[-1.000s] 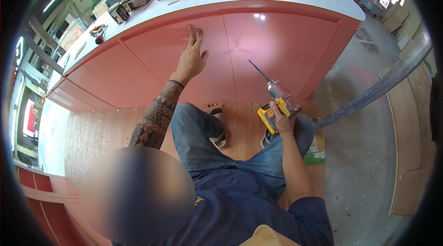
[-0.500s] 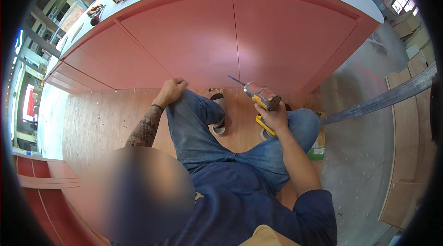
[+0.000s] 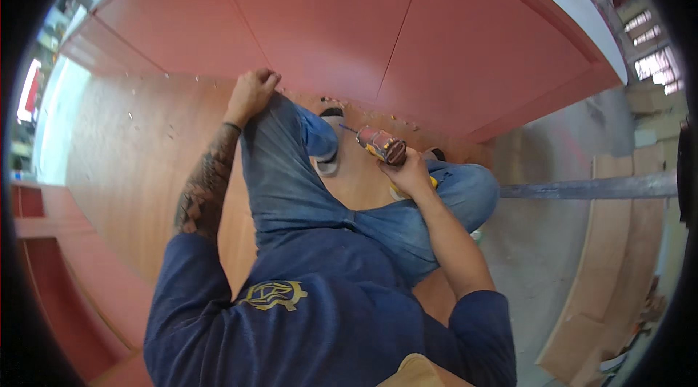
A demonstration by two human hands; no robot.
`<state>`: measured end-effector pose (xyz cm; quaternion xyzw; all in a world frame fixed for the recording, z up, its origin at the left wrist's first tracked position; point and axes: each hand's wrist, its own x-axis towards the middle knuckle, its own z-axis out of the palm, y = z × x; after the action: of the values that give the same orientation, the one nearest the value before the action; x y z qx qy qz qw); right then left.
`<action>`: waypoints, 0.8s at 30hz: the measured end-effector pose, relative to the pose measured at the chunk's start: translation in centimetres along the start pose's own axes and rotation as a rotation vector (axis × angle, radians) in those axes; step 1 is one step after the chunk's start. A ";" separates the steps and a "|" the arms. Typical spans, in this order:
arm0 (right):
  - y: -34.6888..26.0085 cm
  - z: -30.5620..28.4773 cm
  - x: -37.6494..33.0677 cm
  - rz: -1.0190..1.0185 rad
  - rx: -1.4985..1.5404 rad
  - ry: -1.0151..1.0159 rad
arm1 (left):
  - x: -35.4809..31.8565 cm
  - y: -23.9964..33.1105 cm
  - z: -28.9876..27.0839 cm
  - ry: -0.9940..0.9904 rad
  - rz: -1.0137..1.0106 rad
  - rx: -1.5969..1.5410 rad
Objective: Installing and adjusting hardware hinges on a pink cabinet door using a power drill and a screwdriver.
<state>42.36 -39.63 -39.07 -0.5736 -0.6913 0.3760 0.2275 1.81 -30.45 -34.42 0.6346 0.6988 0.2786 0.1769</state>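
Observation:
My right hand (image 3: 411, 172) is wrapped round the handle of a red and yellow cordless drill (image 3: 380, 146) above my right shin. The drill's thin dark bit (image 3: 348, 127) points left and away from me, in the air short of the red cabinet panels (image 3: 327, 16). On my raised left knee rests my left hand (image 3: 251, 94), fingers curled and pressed together. Anything within those fingers is hidden. A thin dark seam (image 3: 402, 27) runs between two panels ahead.
I sit on a wooden board floor (image 3: 138, 162) with small scraps along the cabinet's foot. A red frame (image 3: 102, 263) stands at the left. On the right, a long grey bar (image 3: 582, 190) lies across the view, beside wooden boards (image 3: 596, 256) on grey concrete.
The view has tilted down and turned. The drill has come back from the panels toward me, still in my right hand. My left hand stays on the knee.

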 end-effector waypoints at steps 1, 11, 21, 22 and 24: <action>0.1 0.1 0.0 0.022 -0.007 0.023 | -0.1 0.0 -0.2 -0.010 0.008 0.039; -0.9 1.3 0.7 0.154 -0.066 -0.062 | -0.8 -2.1 -1.0 -0.009 -0.030 0.044; 0.3 3.2 0.9 0.100 -0.253 -0.296 | -1.4 -3.1 -0.7 0.039 -0.035 0.017; 0.2 3.2 0.9 0.096 -0.251 -0.301 | -1.5 -3.3 -0.7 0.042 -0.039 0.021; 0.0 3.2 1.0 0.101 -0.339 -0.444 | -1.5 -3.7 -0.6 0.027 -0.052 -0.023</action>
<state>39.78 -39.44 -41.17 -0.5408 -0.7478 0.3822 -0.0475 -1.21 -32.19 -36.38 0.6106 0.7140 0.2902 0.1820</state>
